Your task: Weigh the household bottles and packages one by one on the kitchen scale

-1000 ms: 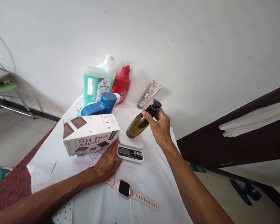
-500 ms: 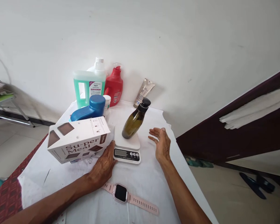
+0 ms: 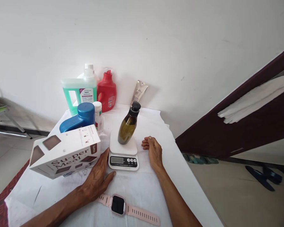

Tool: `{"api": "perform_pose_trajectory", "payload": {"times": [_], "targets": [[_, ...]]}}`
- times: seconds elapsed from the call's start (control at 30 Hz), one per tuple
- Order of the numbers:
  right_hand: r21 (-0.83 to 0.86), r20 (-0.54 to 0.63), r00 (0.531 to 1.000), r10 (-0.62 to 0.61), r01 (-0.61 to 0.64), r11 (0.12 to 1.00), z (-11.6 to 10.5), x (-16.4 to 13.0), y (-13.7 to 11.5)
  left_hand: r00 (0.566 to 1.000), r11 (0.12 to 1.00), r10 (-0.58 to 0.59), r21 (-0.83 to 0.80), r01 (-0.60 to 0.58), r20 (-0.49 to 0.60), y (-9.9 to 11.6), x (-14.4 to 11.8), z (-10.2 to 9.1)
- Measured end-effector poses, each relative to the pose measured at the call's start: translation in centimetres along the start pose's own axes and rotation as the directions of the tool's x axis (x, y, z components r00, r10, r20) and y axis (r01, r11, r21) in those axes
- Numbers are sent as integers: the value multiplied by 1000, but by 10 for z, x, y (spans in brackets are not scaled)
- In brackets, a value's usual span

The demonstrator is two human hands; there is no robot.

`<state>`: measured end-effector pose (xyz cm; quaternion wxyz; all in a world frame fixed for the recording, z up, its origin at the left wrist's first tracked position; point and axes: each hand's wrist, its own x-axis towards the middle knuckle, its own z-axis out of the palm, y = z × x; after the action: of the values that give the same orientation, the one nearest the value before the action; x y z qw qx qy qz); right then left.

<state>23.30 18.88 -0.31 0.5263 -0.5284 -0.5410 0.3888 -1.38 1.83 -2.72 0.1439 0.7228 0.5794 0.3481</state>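
An olive-green pump bottle with a black cap stands upright on a small white kitchen scale. My right hand rests flat on the white cloth just right of the scale, fingers loosely curled, holding nothing. My left hand lies flat on the cloth at the scale's left front corner, beside a white "Su-per Meal" box, fingers apart and empty.
A pink smartwatch lies in front of my hands. Behind the box are a blue jug, a small white bottle, a green jug, a red bottle and a tube against the wall. The table edge drops off at right.
My right hand let go of the olive bottle, which now stands on the scale, and came down onto the cloth beside it. The view shifted, so everything sits further left.
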Motion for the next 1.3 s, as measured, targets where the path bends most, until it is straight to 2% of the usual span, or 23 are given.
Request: {"api": "perform_pose_trajectory", "payload": {"times": [0.37,0.6,0.73,0.83,0.93,1.03,1.17,1.3], "targets": [[-7,18,1000,-11,11,1000,0,-2,1,1000,999,-1,-35,1,8,1,2,-1],[107,-39,998,39,-34,994,3,-4,1,1000,1000,9,-18,-8,19,0,1,-1],[83,-11,1000,0,1,997,-1,-10,-13,1000,999,12,-40,-11,11,-4,-1,5],[21,41,996,-86,85,996,-3,-16,-36,1000,998,6,-61,-7,-22,-8,-2,13],[-28,126,981,-146,150,988,8,-23,-65,998,998,4,-68,-8,-58,-10,-3,18],[-119,202,963,-177,203,972,31,-28,-91,998,998,27,-62,-31,-53,-9,-4,17],[-241,154,967,-201,234,942,63,-24,-107,998,997,42,-60,-44,-38,-7,-4,13],[-288,118,977,-176,203,936,77,-19,-107,998,998,19,-54,-22,-56,-8,-5,17]]}}
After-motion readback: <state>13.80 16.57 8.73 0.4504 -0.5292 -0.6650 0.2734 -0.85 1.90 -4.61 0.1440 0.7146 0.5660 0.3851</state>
